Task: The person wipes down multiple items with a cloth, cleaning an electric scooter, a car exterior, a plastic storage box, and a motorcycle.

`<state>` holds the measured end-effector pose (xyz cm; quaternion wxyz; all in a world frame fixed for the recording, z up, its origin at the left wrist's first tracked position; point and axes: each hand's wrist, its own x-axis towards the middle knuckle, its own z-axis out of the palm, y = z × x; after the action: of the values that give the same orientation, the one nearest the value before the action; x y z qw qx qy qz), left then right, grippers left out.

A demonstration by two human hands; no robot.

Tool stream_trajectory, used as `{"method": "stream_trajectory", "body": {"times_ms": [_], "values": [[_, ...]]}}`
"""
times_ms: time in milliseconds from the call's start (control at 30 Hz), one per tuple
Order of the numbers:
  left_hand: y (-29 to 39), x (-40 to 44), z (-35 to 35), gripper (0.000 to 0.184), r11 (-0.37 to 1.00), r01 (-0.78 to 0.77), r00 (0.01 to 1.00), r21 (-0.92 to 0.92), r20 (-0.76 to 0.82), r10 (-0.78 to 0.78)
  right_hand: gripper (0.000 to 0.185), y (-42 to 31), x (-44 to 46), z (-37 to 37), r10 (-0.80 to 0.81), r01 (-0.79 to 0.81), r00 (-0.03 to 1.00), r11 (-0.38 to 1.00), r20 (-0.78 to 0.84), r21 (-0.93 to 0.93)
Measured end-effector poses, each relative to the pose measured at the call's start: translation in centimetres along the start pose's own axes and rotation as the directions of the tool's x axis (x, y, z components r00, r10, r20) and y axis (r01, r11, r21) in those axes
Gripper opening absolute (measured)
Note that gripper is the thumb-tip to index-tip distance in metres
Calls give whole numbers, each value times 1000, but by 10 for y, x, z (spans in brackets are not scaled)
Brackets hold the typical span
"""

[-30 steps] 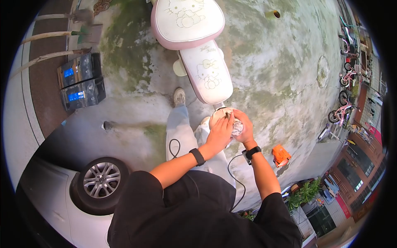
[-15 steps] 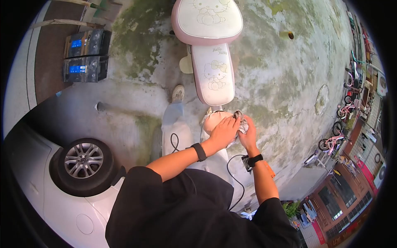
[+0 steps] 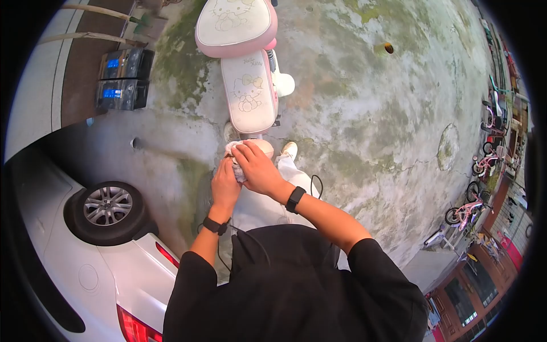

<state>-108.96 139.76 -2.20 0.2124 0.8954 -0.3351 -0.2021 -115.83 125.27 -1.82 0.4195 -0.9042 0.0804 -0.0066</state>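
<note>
Left of centre in the frame, below the white seat (image 3: 250,114), the left hand (image 3: 225,185) and right hand (image 3: 262,171) clamp bent fingers on a crumpled cloth (image 3: 240,173) against a rounded pad (image 3: 264,146), seemingly for firm pressure.

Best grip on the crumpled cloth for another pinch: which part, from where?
Probably pinch the bulge of crumpled cloth between the left hand and right hand, from the wearer's side: folds bunch up there, and fingers cover much of the rest.

"Hello Kitty" is printed on the white seat (image 3: 249,94).
</note>
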Motion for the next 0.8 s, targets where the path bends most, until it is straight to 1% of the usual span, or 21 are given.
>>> {"method": "stream_trajectory", "body": {"times_ms": [33,100,200,267,367,400,500,533,567,600,633,667,767,800], "values": [[6,-6,4,50,999,-17,999,27,-43,18,86,5,-5,-2,-35,35,999,999,-12,1],[19,-8,14,49,996,-45,988,76,-144,56,85,17,-19,-9,-54,54,999,998,-4,38],[31,-8,21,49,990,-75,975,123,-199,98,83,33,-33,-20,-69,65,997,995,44,74],[40,-6,22,45,992,-69,977,110,-193,89,81,42,-36,-22,-70,62,994,994,79,92],[50,5,25,41,992,-94,975,86,-194,110,78,54,-30,-42,11,-57,982,968,186,243],[54,11,30,39,992,-107,972,73,-200,120,73,63,-30,-46,31,-76,981,969,190,234],[62,39,60,29,972,-208,963,110,-149,223,67,90,-28,-65,177,-234,937,958,300,166],[67,53,68,27,970,-223,966,99,-112,234,61,99,-27,-70,226,-266,922,960,314,90],[75,65,75,28,992,-118,992,48,51,116,60,109,-24,-78,274,-313,894,948,355,58],[94,81,69,29,1000,-7,977,9,213,5,59,114,-17,-93,320,-355,863,935,391,20],[106,93,66,30,994,107,922,-18,376,-92,58,121,-12,-107,370,-398,827,917,424,-23],[103,97,80,38,989,18,978,-149,210,13,60,135,-9,-117,346,-381,850,924,397,12],[122,127,62,39,930,48,994,-365,107,-9,67,136,20,-168,277,-330,899,938,338,108],[126,136,59,42,903,96,993,-420,102,-58,80,136,30,-181,222,-284,898,952,381,116]]}}
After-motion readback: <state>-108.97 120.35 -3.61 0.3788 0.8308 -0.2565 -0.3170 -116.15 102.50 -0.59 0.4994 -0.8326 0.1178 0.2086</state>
